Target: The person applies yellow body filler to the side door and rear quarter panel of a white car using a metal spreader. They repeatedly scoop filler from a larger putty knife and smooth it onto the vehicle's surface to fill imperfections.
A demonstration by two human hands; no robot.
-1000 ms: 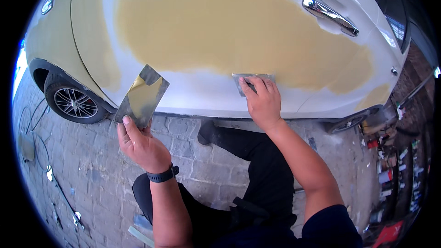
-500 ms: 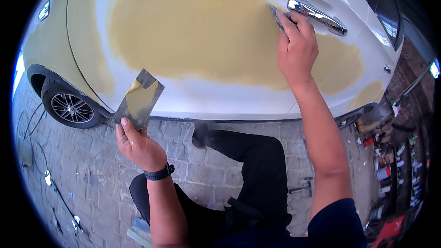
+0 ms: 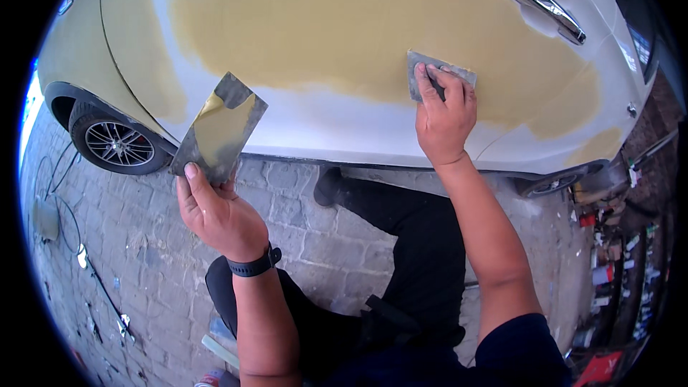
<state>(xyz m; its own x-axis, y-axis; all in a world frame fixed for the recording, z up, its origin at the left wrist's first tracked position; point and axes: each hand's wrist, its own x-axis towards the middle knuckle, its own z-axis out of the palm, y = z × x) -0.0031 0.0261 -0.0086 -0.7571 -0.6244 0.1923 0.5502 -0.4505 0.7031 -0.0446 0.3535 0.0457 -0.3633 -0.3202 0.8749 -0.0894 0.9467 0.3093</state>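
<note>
My left hand (image 3: 218,211) grips a flat grey metal plate (image 3: 219,129) by its lower end, with pale yellow paste on its upper face, in front of the lower car door. My right hand (image 3: 446,115) is closed on a small grey spreader (image 3: 424,86), which lies against the door's yellow-coated patch (image 3: 322,21), below and left of the chrome handle (image 3: 541,3). White paint shows around the patch and along the door's lower part (image 3: 337,125).
A wheel (image 3: 119,143) is at left, another (image 3: 552,188) at right under the car. My legs (image 3: 419,244) are on grey paving (image 3: 308,247). Hoses and rods (image 3: 100,290) lie at lower left; assorted cans and bottles (image 3: 602,276) stand at right.
My right hand went up beside the door handle, then came back down and left to mid-patch. My left hand still holds the plate, slightly higher in view. The car shifted in view.
</note>
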